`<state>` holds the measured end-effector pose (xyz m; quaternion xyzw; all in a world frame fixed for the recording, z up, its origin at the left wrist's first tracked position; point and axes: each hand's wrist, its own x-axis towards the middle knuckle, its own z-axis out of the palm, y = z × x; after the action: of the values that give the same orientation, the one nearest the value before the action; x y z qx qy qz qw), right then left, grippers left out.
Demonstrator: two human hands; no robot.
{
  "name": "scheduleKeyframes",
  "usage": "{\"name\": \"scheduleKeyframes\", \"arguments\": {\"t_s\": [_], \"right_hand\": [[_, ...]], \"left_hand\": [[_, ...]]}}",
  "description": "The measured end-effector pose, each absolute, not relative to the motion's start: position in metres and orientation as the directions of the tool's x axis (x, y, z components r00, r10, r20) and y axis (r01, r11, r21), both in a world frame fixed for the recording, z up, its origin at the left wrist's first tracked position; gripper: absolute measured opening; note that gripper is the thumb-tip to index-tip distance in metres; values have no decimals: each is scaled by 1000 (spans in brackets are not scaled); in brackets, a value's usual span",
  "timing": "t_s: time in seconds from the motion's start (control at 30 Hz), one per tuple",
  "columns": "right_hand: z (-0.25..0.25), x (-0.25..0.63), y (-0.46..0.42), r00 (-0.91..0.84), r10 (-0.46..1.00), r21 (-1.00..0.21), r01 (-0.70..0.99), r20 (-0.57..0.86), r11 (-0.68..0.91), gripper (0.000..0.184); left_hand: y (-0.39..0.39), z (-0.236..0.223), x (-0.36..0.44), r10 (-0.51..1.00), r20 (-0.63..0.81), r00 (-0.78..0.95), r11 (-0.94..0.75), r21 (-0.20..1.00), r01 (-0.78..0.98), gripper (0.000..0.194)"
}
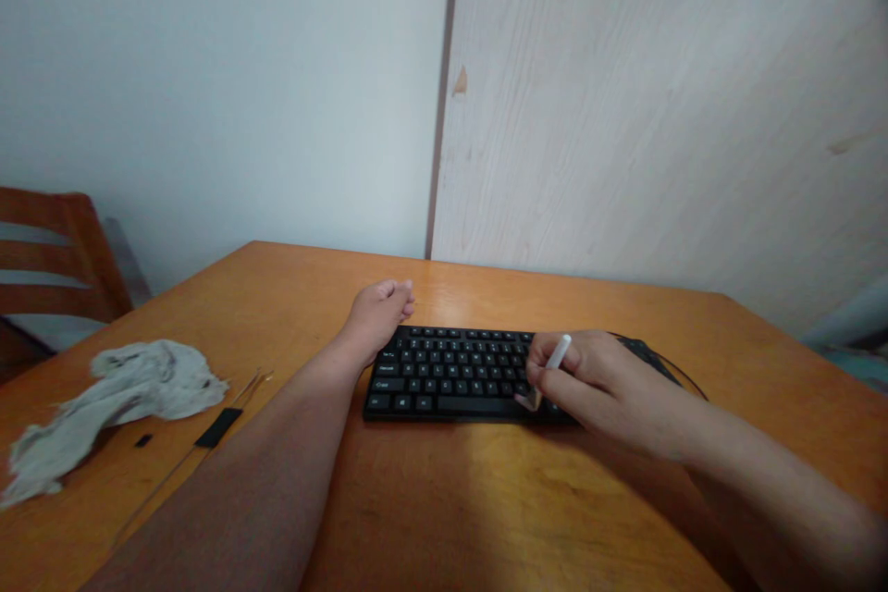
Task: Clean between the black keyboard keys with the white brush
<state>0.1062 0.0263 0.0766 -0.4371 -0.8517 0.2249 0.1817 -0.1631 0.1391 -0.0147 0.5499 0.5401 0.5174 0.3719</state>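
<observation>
A black computer keyboard (444, 376) lies on the orange wooden table (478, 509), its thin cable curving away at the far right. My right hand (583, 379) is over the keyboard's right half, shut on a slim white tool (556, 353), possibly a small brush. The tool's pale tip (531, 400) reaches down among the keys. My left hand (378, 314) rests in a loose fist just beyond the keyboard's top left corner, holding nothing.
A crumpled grey-white cloth (117, 407) lies at the table's left side, near a black strip (218, 427) on a thin rod and a tiny black piece (143, 440). A wooden chair (59, 259) stands beyond the left edge. A wall and pale wood panel rise behind.
</observation>
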Motion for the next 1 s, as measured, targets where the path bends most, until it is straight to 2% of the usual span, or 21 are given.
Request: {"name": "scheduleKeyframes", "arguments": {"t_s": [0.17, 0.27, 0.33, 0.43, 0.53, 0.63, 0.73, 0.87, 1.0], "right_hand": [[79, 108, 25, -599, 801, -686, 580, 7, 440, 24], [73, 112, 29, -561, 828, -769, 521, 18, 369, 23], [69, 113, 32, -522, 850, -777, 505, 74, 377, 21], [66, 114, 35, -503, 853, -724, 537, 138, 433, 20], [68, 114, 34, -536, 838, -695, 567, 97, 443, 22], [70, 113, 33, -545, 837, -791, 492, 46, 364, 21], [68, 114, 37, -442, 893, -886, 378, 83, 270, 17], [61, 115, 49, -238, 958, -930, 287, 162, 229, 15], [55, 112, 55, -128, 977, -957, 214, 172, 197, 22]], "left_hand": [[140, -15, -164, 979, 166, -115, -139, 968, 210, 36], [140, -15, -163, 980, 162, -115, -136, 968, 209, 35], [139, -14, -163, 980, 167, -110, -142, 969, 204, 35], [139, -14, -163, 979, 174, -106, -149, 967, 208, 35], [138, -13, -164, 979, 179, -98, -153, 963, 223, 37], [138, -8, -165, 968, 223, -112, -190, 950, 248, 37], [135, 4, -161, 941, 321, -107, -270, 904, 331, 37], [121, 25, -140, 922, 379, 75, -378, 844, 381, 37], [98, 44, -113, 862, 306, 405, -444, 841, 310, 40]]}}
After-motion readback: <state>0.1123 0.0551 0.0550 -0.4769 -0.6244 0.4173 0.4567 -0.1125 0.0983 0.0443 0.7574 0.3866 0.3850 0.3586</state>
